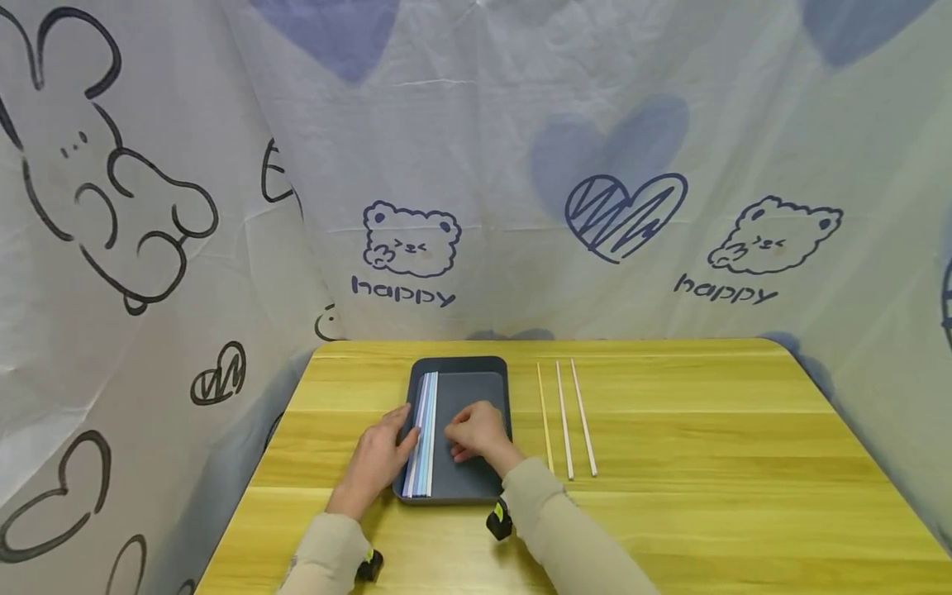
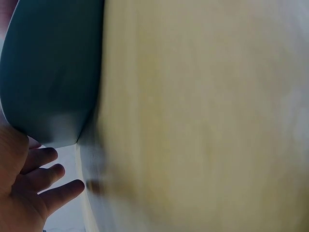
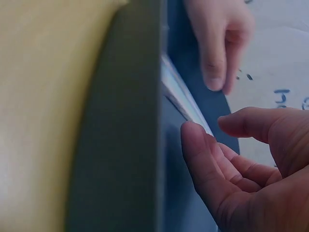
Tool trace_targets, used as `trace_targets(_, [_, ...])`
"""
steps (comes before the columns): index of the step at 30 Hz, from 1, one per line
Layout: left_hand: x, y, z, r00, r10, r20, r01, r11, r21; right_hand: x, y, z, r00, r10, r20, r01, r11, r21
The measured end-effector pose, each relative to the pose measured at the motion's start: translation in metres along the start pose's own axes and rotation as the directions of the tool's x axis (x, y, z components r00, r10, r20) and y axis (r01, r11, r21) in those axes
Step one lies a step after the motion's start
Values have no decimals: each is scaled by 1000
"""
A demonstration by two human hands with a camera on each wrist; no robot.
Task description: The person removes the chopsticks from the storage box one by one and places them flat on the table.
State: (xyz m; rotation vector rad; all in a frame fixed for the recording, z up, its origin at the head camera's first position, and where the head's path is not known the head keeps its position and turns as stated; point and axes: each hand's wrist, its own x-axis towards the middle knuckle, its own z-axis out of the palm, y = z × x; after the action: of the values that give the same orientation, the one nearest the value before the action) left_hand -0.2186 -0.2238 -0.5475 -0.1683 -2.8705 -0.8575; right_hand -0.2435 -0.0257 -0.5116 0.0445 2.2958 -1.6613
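Note:
A dark grey rectangular tray lies on the table, with a row of several thin white, lilac and pale blue sticks along its left side. My left hand is at the tray's left rim, fingers extended and thumb reaching toward the sticks. In the left wrist view, its fingers spread beside the tray's outer wall. Over the tray's middle, to the right of the row, hovers my right hand with loosely bent fingers. The right wrist view shows its thumb and forefinger apart, with nothing between them.
To the tray's right, three thin sticks lie apart on the wooden table: a yellow stick, a pinkish-white stick and a white stick. A printed cloth hangs behind the table and along its sides.

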Motion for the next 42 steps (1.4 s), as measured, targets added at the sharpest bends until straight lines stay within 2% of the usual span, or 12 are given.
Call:
trace_targets(8, [0, 1, 1, 1000, 4, -1, -4, 1000, 6, 0, 4, 18, 1000, -8, 2, 8, 997, -77])
trace_targets(17, [-2, 0, 3, 999, 36, -33, -36, 999, 22, 1, 10, 30, 1000, 0, -6, 0, 999, -40])
trace_targets(30, [-2, 0, 4, 1000, 20, -19, -20, 1000, 9, 2, 14, 39, 999, -22, -47, 19, 998, -64])
trace_targets(38, [-1, 1, 3, 999, 18, -27, -17, 1000, 15, 0, 10, 38, 998, -5, -58, 1, 998, -68])
trace_targets(42, [-1, 1, 2, 999, 25, -37, -24, 1000, 14, 1, 9, 39, 997, -10, -80, 1, 993, -119])
